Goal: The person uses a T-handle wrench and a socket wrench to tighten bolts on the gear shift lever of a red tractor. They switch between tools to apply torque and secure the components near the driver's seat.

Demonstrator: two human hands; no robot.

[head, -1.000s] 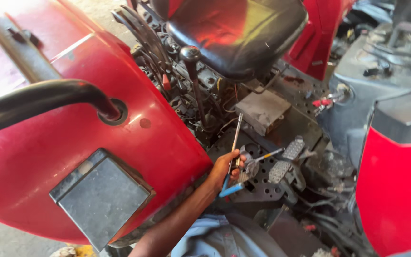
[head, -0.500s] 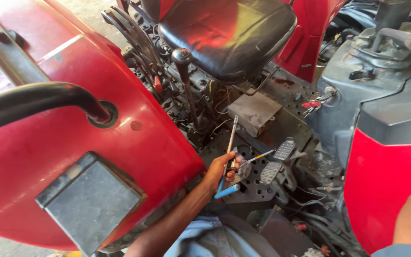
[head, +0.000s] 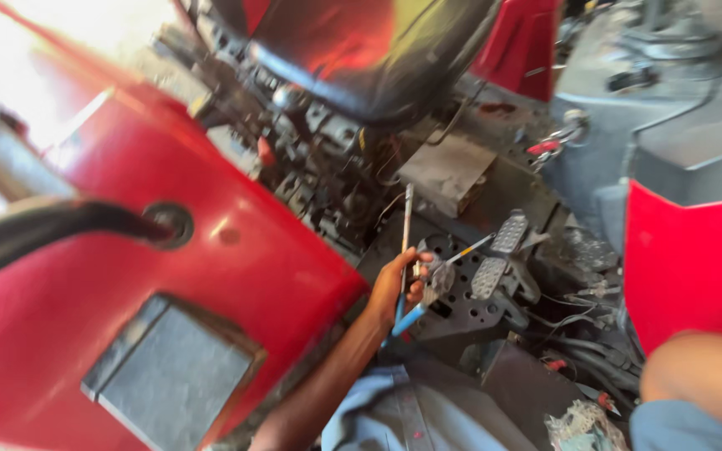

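1. Camera has swung in closer and blurred since a half-second ago; left hand (head: 399,284) stays on the tools down by the footplate
2. Left hand's fingers are curled tight around a long metal rod (head: 407,225) and a blue-handled tool (head: 411,317)
3. Rod stands nearly upright, just beside the pedals (head: 499,255), below the black seat (head: 361,50)
4. Right hand isn't visible

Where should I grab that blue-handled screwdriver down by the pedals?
Grip the blue-handled screwdriver on its blue handle, coming from below near the left hand. The handle end points down toward you, while the thin shaft runs up toward the pedals.
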